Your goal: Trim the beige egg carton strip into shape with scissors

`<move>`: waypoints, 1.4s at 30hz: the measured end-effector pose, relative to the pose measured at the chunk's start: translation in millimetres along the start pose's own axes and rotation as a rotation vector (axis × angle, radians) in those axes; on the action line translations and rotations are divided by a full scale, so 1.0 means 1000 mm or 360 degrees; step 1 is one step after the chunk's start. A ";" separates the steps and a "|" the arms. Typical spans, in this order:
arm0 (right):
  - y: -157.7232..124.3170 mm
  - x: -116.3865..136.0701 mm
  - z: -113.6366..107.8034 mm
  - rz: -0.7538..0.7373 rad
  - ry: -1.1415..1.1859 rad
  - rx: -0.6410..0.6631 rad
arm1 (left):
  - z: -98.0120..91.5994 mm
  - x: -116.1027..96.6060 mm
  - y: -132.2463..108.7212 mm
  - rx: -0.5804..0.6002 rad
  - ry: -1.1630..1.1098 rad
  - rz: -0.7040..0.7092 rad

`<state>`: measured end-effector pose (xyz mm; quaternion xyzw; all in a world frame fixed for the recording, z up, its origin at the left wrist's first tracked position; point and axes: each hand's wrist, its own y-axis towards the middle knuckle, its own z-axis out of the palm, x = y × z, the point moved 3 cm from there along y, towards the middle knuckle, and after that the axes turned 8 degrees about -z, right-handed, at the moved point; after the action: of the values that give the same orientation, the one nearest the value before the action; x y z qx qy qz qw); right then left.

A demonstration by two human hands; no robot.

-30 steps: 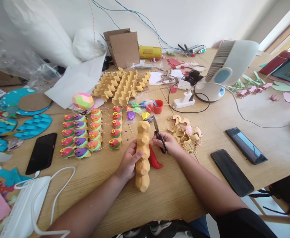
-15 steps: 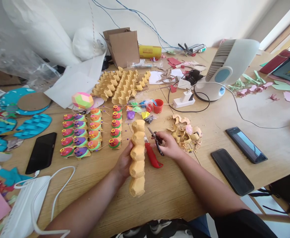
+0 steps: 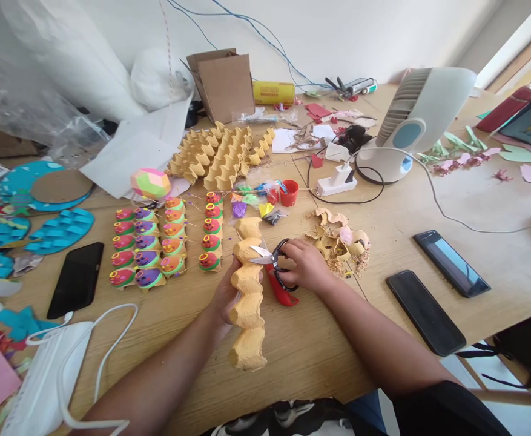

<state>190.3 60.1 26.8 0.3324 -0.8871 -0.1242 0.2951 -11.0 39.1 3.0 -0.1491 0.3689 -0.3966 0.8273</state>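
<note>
My left hand [image 3: 225,295] grips a strip of yellow egg carton [image 3: 247,303] from its left side, with its row of cups running lengthwise toward me. In my right hand [image 3: 309,266] are black-handled scissors [image 3: 284,261]. Their blades are spread and point left, at the strip's edge by the second cup from the far end. A red-handled tool [image 3: 280,289] lies on the table beneath the scissors, its far end hidden. To the right of my right hand sits a pile of carton scraps [image 3: 331,247] and crumbs.
Painted carton rows with faces [image 3: 147,245] stand at left. Uncut egg trays [image 3: 222,157] lie farther back, near a red cup [image 3: 289,194] and colourful clay packets [image 3: 239,209]. A white fan [image 3: 410,127], power strip [image 3: 336,184] and two phones [image 3: 425,313] occupy the right.
The scissors have swung left to the strip, and their blades now show spread apart. My left hand has tilted the strip, so its cup sides show more.
</note>
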 end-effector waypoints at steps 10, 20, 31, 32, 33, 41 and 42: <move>-0.001 0.002 0.000 0.0087 -0.0125 0.0033 | 0.001 0.004 0.000 -0.0018 0.0028 0.0023; -0.002 0.004 -0.006 0.0049 -0.0352 -0.0015 | 0.001 0.005 -0.001 0.0065 -0.0030 0.0016; -0.004 -0.005 -0.001 0.0280 -0.0081 -0.0164 | 0.007 0.003 -0.003 0.0055 -0.0096 0.0088; -0.004 -0.006 -0.001 0.0336 -0.0040 -0.0196 | 0.009 0.003 -0.004 0.0047 -0.0144 0.0061; -0.004 -0.007 -0.002 0.0384 -0.0005 -0.0220 | 0.011 0.003 -0.004 0.0038 -0.0191 0.0030; -0.001 -0.001 -0.003 0.0265 0.0154 -0.0175 | 0.006 0.003 -0.003 -0.0059 -0.0404 0.0035; -0.001 0.000 -0.001 0.0197 0.0153 -0.0141 | 0.004 0.004 -0.002 -0.0044 -0.0395 0.0032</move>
<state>191.8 59.8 27.5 0.2691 -0.8845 -0.1286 0.3588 -7.4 34.9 5.3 -0.2046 0.2706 -0.3616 0.8684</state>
